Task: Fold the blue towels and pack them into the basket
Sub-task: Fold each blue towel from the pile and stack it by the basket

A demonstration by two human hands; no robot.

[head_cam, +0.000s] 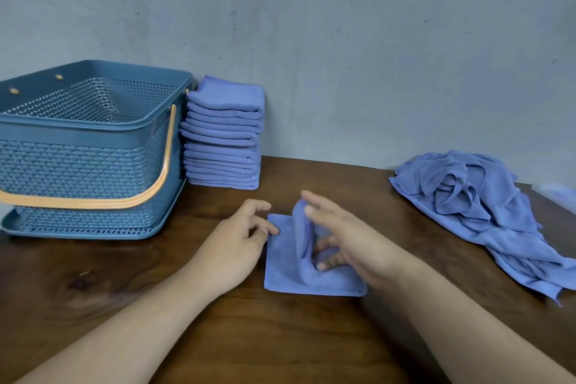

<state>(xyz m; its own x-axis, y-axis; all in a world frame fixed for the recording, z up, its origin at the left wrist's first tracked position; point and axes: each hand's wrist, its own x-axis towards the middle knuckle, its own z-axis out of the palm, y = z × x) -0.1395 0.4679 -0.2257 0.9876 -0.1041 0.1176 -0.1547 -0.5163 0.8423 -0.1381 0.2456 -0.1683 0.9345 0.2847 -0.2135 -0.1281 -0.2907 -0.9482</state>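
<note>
My right grip (339, 240) curls round a raised fold of the towel (280, 274); my left grip (237, 240), loose, touches its edge. The folded stack (224, 134) stands beside the basket (78, 131).

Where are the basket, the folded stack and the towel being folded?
basket (78, 165): head view, on the woven front wall above the handle.
folded stack (223, 134): head view, on the front edges at mid-height.
towel being folded (283, 271): head view, on the flat lower-left part.

On the wooden table (280, 337), the right hand (349, 243) lifts a flap of a blue towel (285, 271); the left hand (237, 246) touches its edge. A folded stack (223, 140) stands beside the basket (78, 131).
</note>
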